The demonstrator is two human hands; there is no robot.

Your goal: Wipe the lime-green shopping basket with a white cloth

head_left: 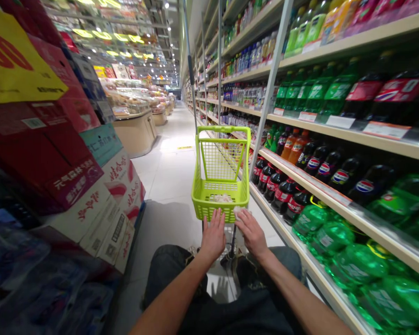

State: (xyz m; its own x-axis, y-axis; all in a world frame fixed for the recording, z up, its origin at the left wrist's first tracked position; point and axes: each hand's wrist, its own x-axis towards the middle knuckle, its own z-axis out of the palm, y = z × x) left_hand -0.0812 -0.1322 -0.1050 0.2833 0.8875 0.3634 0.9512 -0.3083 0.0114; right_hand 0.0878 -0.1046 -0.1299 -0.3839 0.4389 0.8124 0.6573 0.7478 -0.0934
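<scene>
A lime-green shopping basket cart (220,211) stands upright just beyond my knees. My left hand (214,233) is at its near wall, fingers stretched out and nothing seen in them; whether they touch the plastic I cannot tell. At the basket's near right corner, my right hand (252,231) has its fingers bent over a crumpled white tissue (238,211), partly hidden beneath them. More crumpled white tissue (222,198) lies on the basket floor. The basket's handle (224,129) rises at its far side.
Shelves of soda bottles (309,163) run along the right, with big green bottles (356,260) at the bottom. Stacked drink cartons (101,209) and a yellow price sign (17,60) crowd the left. A tiled aisle (167,172) stretches ahead past a rounded display counter (134,132).
</scene>
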